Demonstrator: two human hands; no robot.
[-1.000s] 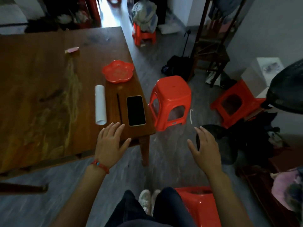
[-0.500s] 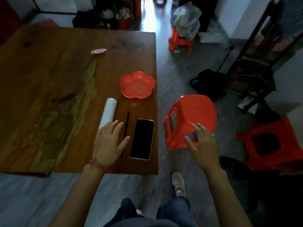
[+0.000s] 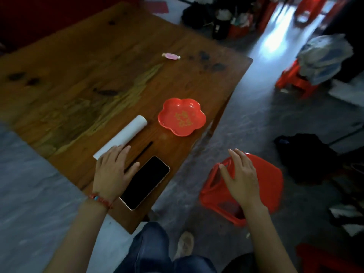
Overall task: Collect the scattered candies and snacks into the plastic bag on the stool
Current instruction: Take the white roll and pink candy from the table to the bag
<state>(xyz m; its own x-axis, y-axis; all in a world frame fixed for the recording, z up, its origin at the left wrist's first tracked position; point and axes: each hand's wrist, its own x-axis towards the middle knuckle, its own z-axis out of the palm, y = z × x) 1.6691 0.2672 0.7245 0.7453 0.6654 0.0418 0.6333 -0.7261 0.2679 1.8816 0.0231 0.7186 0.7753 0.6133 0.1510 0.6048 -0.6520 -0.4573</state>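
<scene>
Pink twist-wrapped candy (image 3: 171, 56) is lying alone on the far part of the brown wooden desk (image 3: 82, 79), well apart from both hands; any print on its wrapper is too small to read. A clear plastic bag (image 3: 325, 56) is sitting on a red plastic stool (image 3: 295, 81) far off on the grey floor (image 3: 266, 119).

Nearer, a red flower-shaped plastic dish (image 3: 182, 116) is showing gold markings in its centre, blurred and not readable. Beside it a white paper roll (image 3: 126, 133), a thin black stick (image 3: 144, 148) and a black-screened smartphone (image 3: 145, 181) are lying close together; the screen is dark, no logo visible.

Left hand (image 3: 112, 172), red beaded bracelet (image 3: 100, 200) at the wrist, is resting flat over the roll's near end, grip wide, holding nothing. Right hand (image 3: 241, 176) is hovering with fingers spread over a second red plastic stool (image 3: 271, 184) beside the desk, grip wide and empty.
</scene>
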